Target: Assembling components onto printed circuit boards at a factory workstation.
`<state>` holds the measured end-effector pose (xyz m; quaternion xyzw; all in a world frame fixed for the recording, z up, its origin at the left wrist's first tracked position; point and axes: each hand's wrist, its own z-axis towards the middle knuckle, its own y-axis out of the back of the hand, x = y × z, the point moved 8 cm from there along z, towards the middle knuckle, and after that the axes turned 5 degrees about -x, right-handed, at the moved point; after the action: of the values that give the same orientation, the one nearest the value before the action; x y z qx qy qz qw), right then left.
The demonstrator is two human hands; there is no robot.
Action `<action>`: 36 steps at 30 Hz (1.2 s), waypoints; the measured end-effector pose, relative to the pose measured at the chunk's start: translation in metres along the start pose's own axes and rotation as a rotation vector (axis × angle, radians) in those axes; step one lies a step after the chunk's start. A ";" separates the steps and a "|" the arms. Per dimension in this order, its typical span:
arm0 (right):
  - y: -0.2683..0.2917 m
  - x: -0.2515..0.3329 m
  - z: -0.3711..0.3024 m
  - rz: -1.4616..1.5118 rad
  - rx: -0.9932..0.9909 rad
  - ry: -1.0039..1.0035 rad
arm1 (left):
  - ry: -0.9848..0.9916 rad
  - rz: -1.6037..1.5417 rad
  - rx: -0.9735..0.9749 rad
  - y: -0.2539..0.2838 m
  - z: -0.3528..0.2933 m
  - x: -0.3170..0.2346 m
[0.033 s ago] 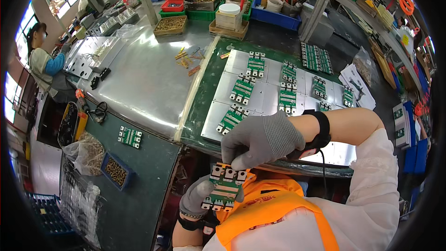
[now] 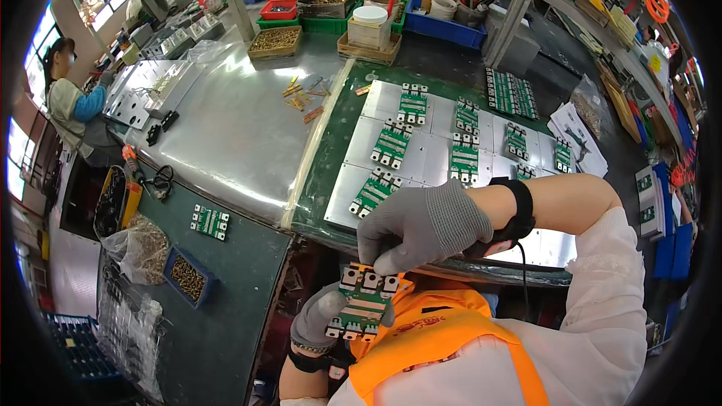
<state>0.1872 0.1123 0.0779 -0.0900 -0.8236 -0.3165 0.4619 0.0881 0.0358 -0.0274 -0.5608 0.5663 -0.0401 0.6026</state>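
Note:
A green circuit board (image 2: 365, 305) with black transistors along its two ends is held upright in front of my orange apron. My gloved left hand (image 2: 319, 319) grips it from the left, with the thumb over its edge. My gloved right hand (image 2: 421, 227) comes down from above, its thumb and fingers closed on the board's upper end. Whether a small part is between those fingertips is hidden. Just beyond my right hand, a similar board (image 2: 377, 192) lies on an aluminium plate (image 2: 350, 180), and several more boards rest on neighbouring plates.
To the left, a single board (image 2: 210, 222) lies on a dark green table near a blue box of screws (image 2: 188, 278). A bag of small parts (image 2: 141, 249) sits beside it. Farther off are bins (image 2: 277, 40), a white-lidded jar (image 2: 370, 24) and another person (image 2: 71, 101).

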 end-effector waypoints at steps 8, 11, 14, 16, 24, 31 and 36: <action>-0.004 -0.008 -0.008 0.166 0.027 -0.043 | -0.031 -0.008 -0.053 -0.010 0.000 -0.001; -0.005 -0.012 -0.010 0.201 0.040 -0.068 | -0.032 0.053 -0.089 -0.010 0.000 -0.002; -0.005 -0.013 -0.012 0.202 0.039 -0.070 | -0.016 0.028 -0.040 -0.014 0.001 -0.001; -0.005 -0.014 -0.013 0.195 0.035 -0.080 | -0.021 0.022 -0.040 -0.014 0.002 0.000; -0.008 -0.016 -0.013 0.167 0.072 -0.080 | -0.003 -0.060 -0.022 -0.006 0.006 0.009; -0.011 -0.019 -0.013 0.318 0.094 -0.080 | 0.099 0.039 0.051 -0.005 0.004 0.013; -0.009 -0.021 -0.015 0.280 0.085 -0.084 | 0.034 -0.092 0.011 -0.003 0.007 0.012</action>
<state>0.2051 0.0990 0.0623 -0.1974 -0.8344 -0.2098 0.4699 0.0991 0.0313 -0.0351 -0.5822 0.5496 -0.0805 0.5937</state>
